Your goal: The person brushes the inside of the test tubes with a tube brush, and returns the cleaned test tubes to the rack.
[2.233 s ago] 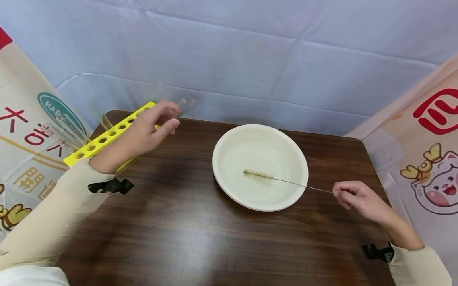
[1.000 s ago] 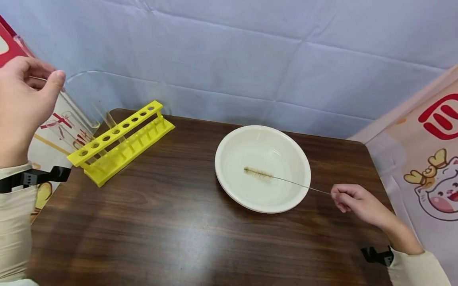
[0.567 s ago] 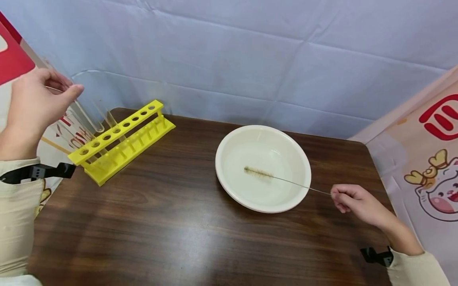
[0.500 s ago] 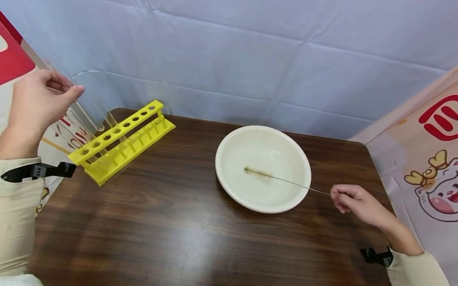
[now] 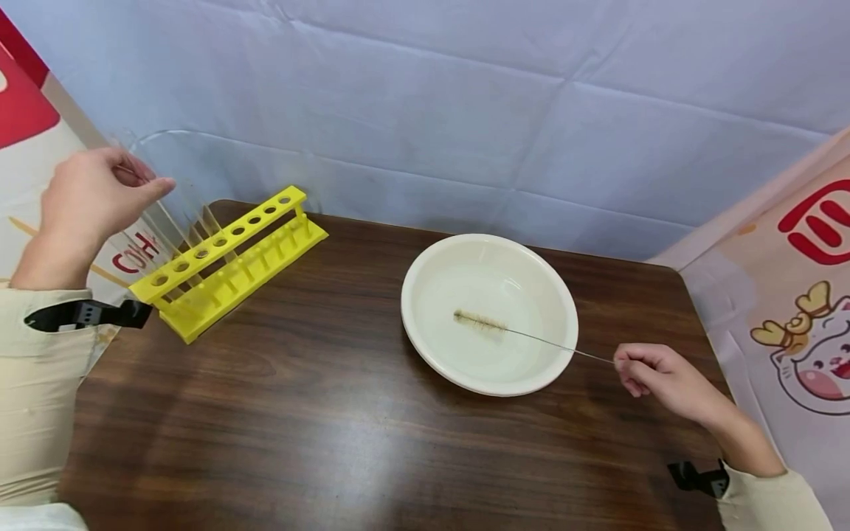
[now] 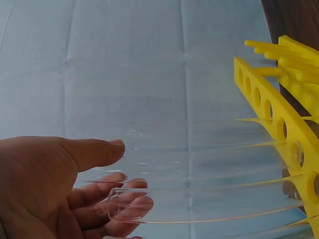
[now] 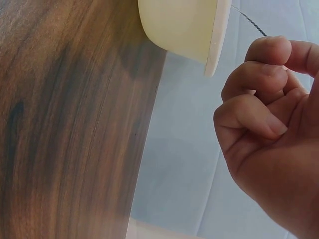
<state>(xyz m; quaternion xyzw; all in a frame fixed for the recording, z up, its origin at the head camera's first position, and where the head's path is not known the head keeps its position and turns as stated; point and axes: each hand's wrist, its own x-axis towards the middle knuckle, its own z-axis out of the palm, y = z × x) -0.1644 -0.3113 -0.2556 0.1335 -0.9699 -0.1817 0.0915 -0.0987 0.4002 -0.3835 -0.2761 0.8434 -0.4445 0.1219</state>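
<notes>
My left hand (image 5: 99,199) is above the left end of a yellow test tube rack (image 5: 192,259). Between its thumb and fingers it pinches a clear glass test tube (image 6: 209,162), seen in the left wrist view. That tube's far end is at one of the rack's holes; how deep it sits is hard to tell. Other clear tubes (image 5: 211,220) stand in the rack beside it. On the right, my right hand (image 5: 664,376) pinches the wire handle of a test tube brush (image 5: 479,321). Its bristled head lies inside a white basin (image 5: 465,273), which appears to hold water.
Everything stands on a dark brown wooden table (image 5: 279,413). A pale cloth (image 5: 425,118) hangs behind its far edge. Printed banners (image 5: 806,324) stand at both sides. The basin is right of the rack, with bare tabletop between them.
My left hand went from the rack's far side out to the left, then came back right and down with the tube to the rack's holes. The right hand and brush stayed still.
</notes>
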